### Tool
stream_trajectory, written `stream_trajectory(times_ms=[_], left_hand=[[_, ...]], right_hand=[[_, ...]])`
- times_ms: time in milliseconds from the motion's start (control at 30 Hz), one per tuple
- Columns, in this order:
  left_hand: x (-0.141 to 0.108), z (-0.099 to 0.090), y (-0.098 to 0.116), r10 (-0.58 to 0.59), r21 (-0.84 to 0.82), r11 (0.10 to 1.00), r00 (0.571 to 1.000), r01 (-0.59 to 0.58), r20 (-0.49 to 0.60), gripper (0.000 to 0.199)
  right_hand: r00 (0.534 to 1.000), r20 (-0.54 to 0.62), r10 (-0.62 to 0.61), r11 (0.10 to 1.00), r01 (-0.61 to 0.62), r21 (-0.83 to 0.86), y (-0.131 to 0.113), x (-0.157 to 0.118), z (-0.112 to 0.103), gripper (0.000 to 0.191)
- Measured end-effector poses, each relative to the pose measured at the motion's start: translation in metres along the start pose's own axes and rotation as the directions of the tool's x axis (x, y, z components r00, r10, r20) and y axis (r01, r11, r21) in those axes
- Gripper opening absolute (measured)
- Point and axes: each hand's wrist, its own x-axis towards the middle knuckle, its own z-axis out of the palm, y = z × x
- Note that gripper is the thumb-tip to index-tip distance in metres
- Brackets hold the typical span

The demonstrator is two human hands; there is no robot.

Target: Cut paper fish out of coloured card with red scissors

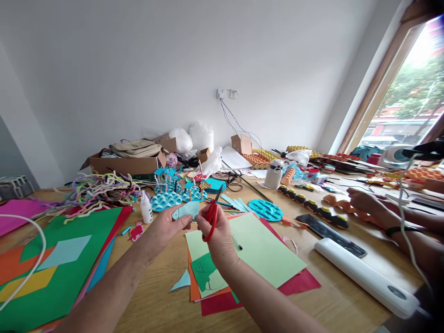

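Observation:
A piece of light-blue paper (185,211) with a fish drawn on it is pinched in my left hand (169,226), thumb on top. My right hand (218,236) is wrapped round red-handled scissors (212,217), whose dark blades point up and away from me. The fingertips of my right hand come close to the paper's right edge; whether they touch it I cannot tell. Below my hands lies a pale green sheet (263,254) on orange and red sheets. A green paper piece with fish outlines (204,270) and a light-blue scrap (181,281) lie near it.
A white glue bottle (146,210) stands left, before tangled pipe cleaners (100,189). Blue egg-carton pieces (166,201) carry paper fish. Coloured sheets (79,277) cover the left side. On the right are a phone (329,235), a white power bank-like bar (367,277) and another person's hand (367,206).

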Motion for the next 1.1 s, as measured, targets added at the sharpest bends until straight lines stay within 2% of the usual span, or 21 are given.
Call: stream_trajectory(times_ms=[133, 233, 333, 433, 567, 767, 900, 1100], left_hand=[[0.002, -0.004, 0.001, 0.002, 0.016, 1.0, 0.993, 0.0, -0.121, 0.02], [0.003, -0.014, 0.002, 0.028, 0.016, 1.0, 0.976, -0.025, -0.217, 0.019], [0.005, -0.024, 0.002, 0.046, 0.06, 0.998, 0.959, -0.03, -0.278, 0.019], [0.005, -0.028, 0.003, 0.062, 0.08, 0.996, 0.947, -0.039, -0.315, 0.018], [0.004, -0.026, 0.003, 0.094, 0.08, 0.994, 0.942, -0.071, -0.322, 0.016], [0.003, -0.024, 0.004, 0.108, 0.044, 0.994, 0.95, -0.099, -0.292, 0.016], [0.002, -0.022, 0.005, 0.103, -0.046, 0.992, 0.96, -0.119, -0.262, 0.014], [0.001, -0.017, 0.009, 0.04, -0.152, 0.985, 0.962, -0.083, -0.269, 0.011]], right_hand=[[0.995, 0.093, 0.025, 0.997, -0.017, -0.081, -0.006, -0.005, -0.001, 0.02], [0.977, 0.211, 0.033, 0.995, -0.011, -0.103, -0.012, -0.01, 0.0, 0.024], [0.926, 0.349, 0.143, 0.984, -0.095, -0.152, -0.014, -0.016, 0.003, 0.03], [0.859, 0.42, 0.293, 0.951, -0.219, -0.218, -0.011, -0.021, 0.007, 0.026], [0.823, 0.45, 0.346, 0.937, -0.282, -0.204, -0.004, -0.024, 0.009, 0.028], [0.823, 0.451, 0.346, 0.938, -0.317, -0.141, -0.001, -0.021, 0.008, 0.037], [0.822, 0.453, 0.345, 0.937, -0.326, -0.123, -0.002, -0.021, 0.008, 0.039], [0.829, 0.451, 0.33, 0.943, -0.316, -0.109, -0.002, -0.02, 0.008, 0.038]])
